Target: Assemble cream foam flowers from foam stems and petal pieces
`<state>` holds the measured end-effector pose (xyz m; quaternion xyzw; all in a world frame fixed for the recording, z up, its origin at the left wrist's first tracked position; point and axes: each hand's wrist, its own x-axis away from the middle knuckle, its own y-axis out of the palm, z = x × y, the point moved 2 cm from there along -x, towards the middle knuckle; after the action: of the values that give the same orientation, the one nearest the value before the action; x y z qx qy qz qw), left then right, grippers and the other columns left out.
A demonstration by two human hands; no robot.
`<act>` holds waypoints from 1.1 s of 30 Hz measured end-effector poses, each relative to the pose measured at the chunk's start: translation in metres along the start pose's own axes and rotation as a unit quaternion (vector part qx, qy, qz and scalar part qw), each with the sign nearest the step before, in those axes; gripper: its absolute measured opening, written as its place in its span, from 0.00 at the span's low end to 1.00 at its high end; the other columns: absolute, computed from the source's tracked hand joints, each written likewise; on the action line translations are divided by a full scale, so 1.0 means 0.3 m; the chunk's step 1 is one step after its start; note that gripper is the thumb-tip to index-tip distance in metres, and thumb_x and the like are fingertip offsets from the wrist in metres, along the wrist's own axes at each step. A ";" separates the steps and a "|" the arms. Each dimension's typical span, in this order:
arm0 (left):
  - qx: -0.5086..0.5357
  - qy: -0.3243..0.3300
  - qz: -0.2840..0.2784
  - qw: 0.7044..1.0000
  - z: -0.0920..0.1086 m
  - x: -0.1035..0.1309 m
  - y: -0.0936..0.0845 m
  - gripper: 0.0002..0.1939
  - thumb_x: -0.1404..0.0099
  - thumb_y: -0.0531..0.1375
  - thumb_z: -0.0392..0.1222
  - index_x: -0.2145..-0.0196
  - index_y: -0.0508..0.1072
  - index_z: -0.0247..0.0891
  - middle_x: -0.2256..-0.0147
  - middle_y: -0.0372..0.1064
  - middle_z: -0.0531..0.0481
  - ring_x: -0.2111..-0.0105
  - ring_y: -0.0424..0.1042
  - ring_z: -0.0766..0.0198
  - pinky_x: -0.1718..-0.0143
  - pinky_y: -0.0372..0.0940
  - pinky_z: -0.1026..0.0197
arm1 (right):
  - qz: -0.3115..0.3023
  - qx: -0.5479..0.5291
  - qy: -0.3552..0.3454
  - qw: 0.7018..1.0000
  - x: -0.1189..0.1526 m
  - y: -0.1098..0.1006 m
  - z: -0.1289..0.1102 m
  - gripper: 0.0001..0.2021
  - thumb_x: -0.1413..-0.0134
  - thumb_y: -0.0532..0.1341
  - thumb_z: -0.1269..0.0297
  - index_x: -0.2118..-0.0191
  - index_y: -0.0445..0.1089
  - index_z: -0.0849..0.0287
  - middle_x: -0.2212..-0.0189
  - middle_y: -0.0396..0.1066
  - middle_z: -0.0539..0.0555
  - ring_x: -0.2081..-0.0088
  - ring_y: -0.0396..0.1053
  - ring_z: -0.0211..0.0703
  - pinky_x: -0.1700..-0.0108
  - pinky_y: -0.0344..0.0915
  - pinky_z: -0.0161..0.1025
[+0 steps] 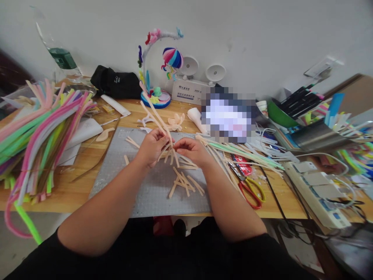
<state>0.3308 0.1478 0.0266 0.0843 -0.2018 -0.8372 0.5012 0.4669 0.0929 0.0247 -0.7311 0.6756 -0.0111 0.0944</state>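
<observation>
Above a grey cutting mat (pixel 116 171), my left hand (pixel 154 147) is closed on a bundle of cream pipe cleaners (pixel 157 116). Two long stems rise up and to the left from its fingers, and several short ends fan out below. My right hand (pixel 190 151) meets the bundle from the other side, its thumb and fingers pinched at the stems near where they join. Short cut pieces of cream pipe cleaner (pixel 181 182) lie crossed on the mat under my hands. More short pieces rest on the mat to the left and right.
Bundled coloured pipe cleaners (pixel 43 128) fill the left side. Red and yellow handled scissors (pixel 252 192), loose pale green stems (pixel 247 151) and a power strip (pixel 317 190) lie right. A decorated arch with a balloon (pixel 173 58) stands behind, beside a blurred screen (pixel 229 116).
</observation>
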 end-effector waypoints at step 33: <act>-0.183 0.068 0.015 0.981 -0.022 -0.011 0.001 0.08 0.53 0.60 0.35 0.77 0.62 0.34 0.79 0.58 0.58 0.80 0.58 0.75 0.79 0.53 0.70 | -0.200 0.590 0.137 0.770 0.019 -0.071 -0.002 0.07 0.59 0.55 0.66 0.72 0.70 0.58 0.73 0.71 0.52 0.73 0.63 0.38 0.75 0.49 0.33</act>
<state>0.3351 0.1489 0.0206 0.0443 -0.0117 -0.8448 0.5331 0.4883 0.0888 0.0278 -0.6414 0.3804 -0.5257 0.4094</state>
